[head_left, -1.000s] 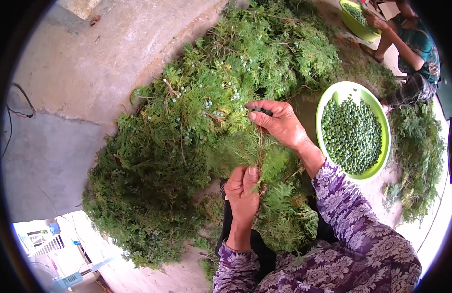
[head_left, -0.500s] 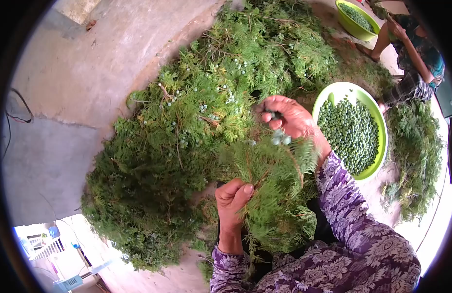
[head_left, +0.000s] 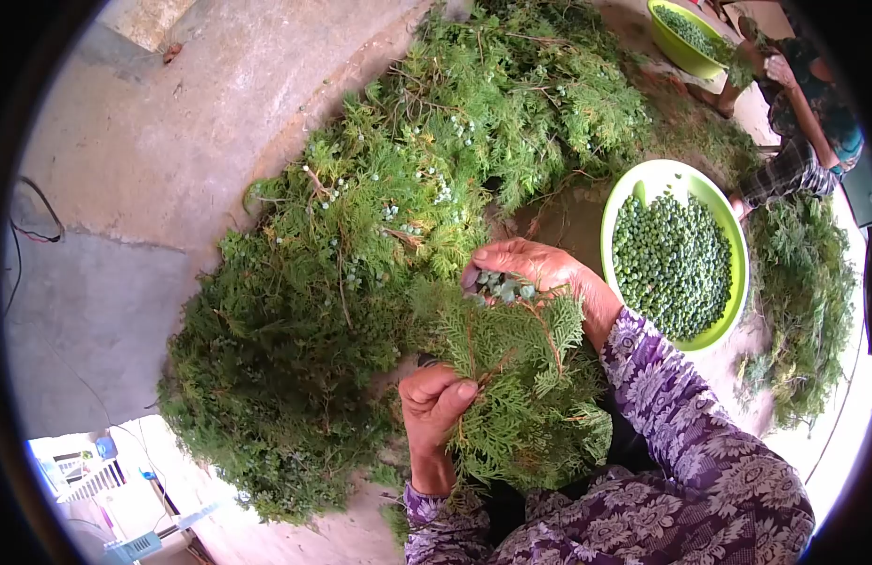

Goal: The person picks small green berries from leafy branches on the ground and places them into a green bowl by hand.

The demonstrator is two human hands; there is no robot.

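A leafy green sprig (head_left: 511, 377) hangs from my left hand (head_left: 434, 405), whose thumb and fingers pinch its stem. Above it, my right hand (head_left: 544, 273) curls around several pale green cones (head_left: 506, 286) at the sprig's upper edge; some may still be attached, I cannot tell. To the right of that hand stands a lime-green basin (head_left: 739, 254) holding many small green cones (head_left: 671, 264). A large heap of cut branches (head_left: 360, 245) lies beyond both hands.
Another person (head_left: 808, 122) sits at the upper right, holding a sprig beside a second green basin (head_left: 699, 64). More branches (head_left: 803, 292) lie on the floor at right. Black cables (head_left: 42, 226) lie at the left edge.
My right hand has moved down and left onto cones at the sprig's top. My left hand has shifted slightly down and left with the sprig. The other person's hands have moved.
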